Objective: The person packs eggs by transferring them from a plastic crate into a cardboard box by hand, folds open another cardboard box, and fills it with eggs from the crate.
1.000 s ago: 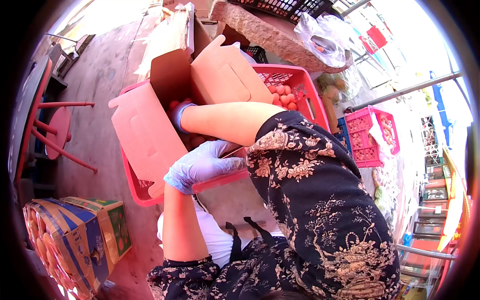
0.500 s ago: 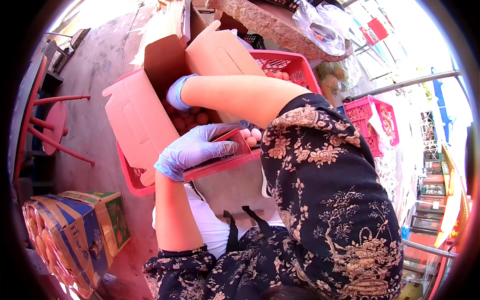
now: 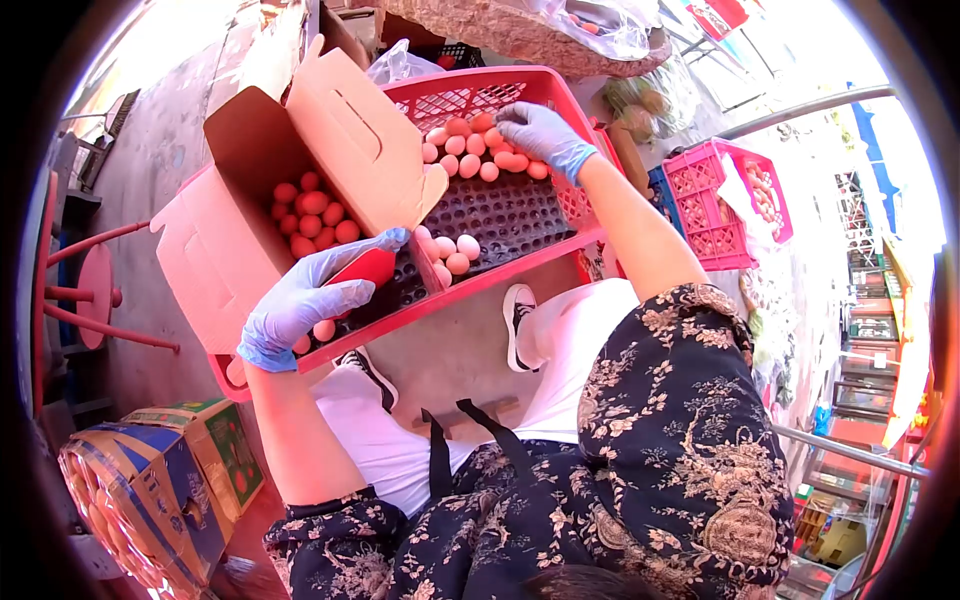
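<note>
My left hand (image 3: 305, 305), in a bluish glove, grips a red flap (image 3: 370, 268) at the near side of an open cardboard box (image 3: 215, 235). Several brown eggs (image 3: 313, 203) lie inside the box, which stands in a red plastic crate (image 3: 450, 300). Over the crate's far right part, my gloved right hand (image 3: 535, 135) reaches down to a cluster of eggs (image 3: 470, 165). Its curled fingertips touch the eggs there; what they hold is hidden. Beneath that cluster shows a dark egg tray (image 3: 510, 215). A few paler eggs (image 3: 457, 263) sit at the tray's near left.
To the right stands a pink crate (image 3: 705, 210) with eggs in it. A red stool (image 3: 95, 295) is at the left, and a blue-and-brown carton (image 3: 150, 480) lies at lower left. A stone slab (image 3: 510, 35) and plastic bags lie beyond the crate.
My right hand has left the cardboard box and moved right to the eggs in the crate. The left hand keeps its grip. The view has shifted, revealing the egg tray.
</note>
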Demonstrator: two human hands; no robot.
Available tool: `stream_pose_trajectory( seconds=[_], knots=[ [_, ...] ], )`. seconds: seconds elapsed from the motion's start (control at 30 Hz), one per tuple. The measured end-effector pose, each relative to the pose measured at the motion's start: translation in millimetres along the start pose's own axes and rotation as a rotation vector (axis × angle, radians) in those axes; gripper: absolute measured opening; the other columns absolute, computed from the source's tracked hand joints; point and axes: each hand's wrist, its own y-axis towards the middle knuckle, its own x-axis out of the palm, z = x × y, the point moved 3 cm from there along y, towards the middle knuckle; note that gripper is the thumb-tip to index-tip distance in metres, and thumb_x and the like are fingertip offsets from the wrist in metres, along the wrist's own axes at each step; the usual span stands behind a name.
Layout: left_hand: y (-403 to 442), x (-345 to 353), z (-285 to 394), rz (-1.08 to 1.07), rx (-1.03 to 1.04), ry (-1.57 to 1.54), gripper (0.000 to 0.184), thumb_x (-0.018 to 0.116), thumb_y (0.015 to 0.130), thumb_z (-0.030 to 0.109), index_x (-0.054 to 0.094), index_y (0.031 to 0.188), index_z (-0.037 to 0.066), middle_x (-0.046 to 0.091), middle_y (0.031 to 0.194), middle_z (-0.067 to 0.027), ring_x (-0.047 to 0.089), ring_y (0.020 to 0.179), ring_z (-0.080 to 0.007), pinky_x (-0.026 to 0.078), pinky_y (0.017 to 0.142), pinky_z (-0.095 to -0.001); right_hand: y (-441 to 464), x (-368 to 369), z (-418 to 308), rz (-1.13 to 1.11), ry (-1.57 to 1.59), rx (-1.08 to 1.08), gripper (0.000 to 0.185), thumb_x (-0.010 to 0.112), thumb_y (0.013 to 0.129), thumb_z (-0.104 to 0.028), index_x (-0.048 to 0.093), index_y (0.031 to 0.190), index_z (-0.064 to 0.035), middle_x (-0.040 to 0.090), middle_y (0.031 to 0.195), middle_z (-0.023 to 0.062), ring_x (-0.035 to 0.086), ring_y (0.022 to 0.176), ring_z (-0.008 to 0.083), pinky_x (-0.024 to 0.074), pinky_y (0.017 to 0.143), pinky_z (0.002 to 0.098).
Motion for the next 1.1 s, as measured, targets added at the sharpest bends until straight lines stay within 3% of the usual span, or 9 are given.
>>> stream_pose_trajectory(
  seconds=[0.07,0.13,0.17,0.3,0.4,0.57,0.77,1.0,1.1],
  knots=[
    [0.2,5.2,6.3,0.028,-0.049,-0.008,0.061,0.066,0.081,0.02,0.047,0.135,0.001,0.054,0.127,-0.0013,0.048,0.103,-0.0097,0.039,0.088,-0.0222,13.9,16.1,59.9,0.03,-0.125,0.096,0.042,0.066,0.081,-0.031,0.061,0.111,-0.0028,0.066,0.099,0.0148,0.064,0.092,0.0252,0.0494,0.084,0.0319],
    [0.3,5.6,12.0,0.042,-0.122,0.002,0.063,0.066,0.079,0.022,0.047,0.136,0.003,0.055,0.124,0.0002,0.047,0.09,-0.0071,0.04,0.074,-0.0198,24.6,30.3,86.0,0.042,-0.437,0.14,0.056,0.067,0.075,-0.04,0.057,0.115,-0.0031,0.057,0.117,0.0215,0.058,0.108,0.0337,0.0476,0.09,0.038],
    [1.9,4.2,10.4,0.047,-0.147,0.009,0.065,0.067,0.077,0.023,0.047,0.136,0.004,0.056,0.121,0.0012,0.046,0.081,-0.0054,0.039,0.065,-0.0183,25.3,38.8,87.5,0.072,-0.53,0.123,0.058,0.066,0.075,-0.039,0.054,0.118,-0.0024,0.056,0.117,0.0233,0.058,0.105,0.0354,0.0475,0.09,0.0383],
    [8.8,10.5,19.0,0.068,-0.124,-0.041,0.065,0.066,0.076,0.021,0.048,0.136,0.003,0.056,0.121,0.0018,0.041,0.07,-0.0037,0.036,0.058,-0.0173,27.4,67.3,76.3,0.118,-0.704,0.32,0.068,0.063,0.075,-0.045,0.046,0.13,-0.0095,0.039,0.132,0.0258,0.046,0.116,0.0443,0.0456,0.091,0.05],
    [12.8,2.6,12.3,0.023,-0.127,-0.06,0.066,0.067,0.074,0.02,0.048,0.134,-0.001,0.054,0.129,-0.0038,0.052,0.09,-0.0086,0.043,0.075,-0.0204,31.6,77.6,75.3,0.18,-0.608,0.492,0.069,0.062,0.075,-0.048,0.046,0.131,-0.0115,0.036,0.135,0.025,0.04,0.121,0.0428,0.0454,0.091,0.051],
    [14.4,15.4,20.2,0.055,-0.096,-0.172,0.067,0.067,0.073,0.016,0.046,0.132,-0.007,0.046,0.139,-0.0134,0.037,0.131,-0.0189,0.024,0.109,-0.0302,57.5,97.3,100.3,0.181,-0.528,0.554,0.065,0.057,0.078,-0.05,0.047,0.13,-0.0116,0.03,0.139,0.0259,0.041,0.119,0.0404,0.0452,0.092,0.0484],
    [13.1,11.6,22.1,0.051,-0.096,-0.161,0.066,0.067,0.074,0.017,0.046,0.132,-0.007,0.046,0.139,-0.0136,0.037,0.132,-0.0201,0.023,0.111,-0.0309,50.3,116.7,93.7,0.275,-0.236,0.705,0.071,0.064,0.074,-0.049,0.044,0.132,-0.0136,0.028,0.137,0.0287,0.043,0.116,0.0407,0.045,0.093,0.0421],
    [12.3,3.7,14.0,0.034,-0.068,-0.093,0.064,0.068,0.075,0.02,0.048,0.13,-0.006,0.047,0.138,-0.0133,0.04,0.13,-0.0202,0.025,0.11,-0.0313,43.8,126.5,84.7,0.254,-0.412,0.696,0.076,0.076,0.071,-0.034,0.037,0.133,-0.015,0.029,0.135,0.019,0.042,0.12,0.0372,0.0499,0.09,0.0417],
    [13.8,7.1,15.7,0.032,-0.065,-0.091,0.064,0.067,0.074,0.02,0.049,0.13,-0.006,0.047,0.138,-0.0133,0.04,0.129,-0.0201,0.026,0.11,-0.0313,43.2,118.9,82.2,0.269,-0.446,0.674,0.076,0.077,0.068,-0.042,0.041,0.13,-0.0151,0.033,0.133,0.0202,0.047,0.115,0.0373,0.0494,0.09,0.0414]
  ],
)
